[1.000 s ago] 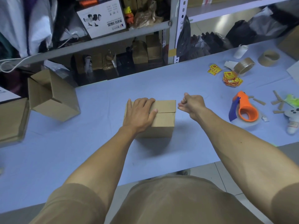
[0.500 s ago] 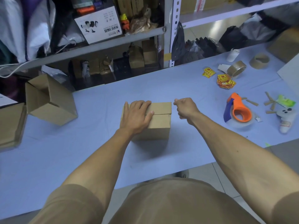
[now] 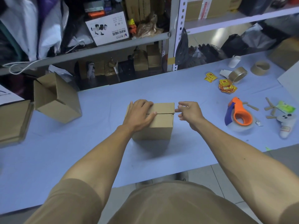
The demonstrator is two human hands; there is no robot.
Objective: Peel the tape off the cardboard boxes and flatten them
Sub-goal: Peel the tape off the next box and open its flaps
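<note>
On table: our left hand (image 3: 139, 114) presses flat on the closed box (image 3: 159, 122)
Right hand (image 3: 188, 111): fingers spread, empty, at the seam's end
Next: we pinch the tape end

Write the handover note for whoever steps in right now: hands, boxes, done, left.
Left hand: flat on top of the closed box at the table's middle, pressing it down.
Right hand: open, fingertips at the box's right edge by the flap seam, holding nothing.
Opened box: on its side, far left, not flattened.
Done: no box flattened.
Left: peel any tape, flatten both.
</note>
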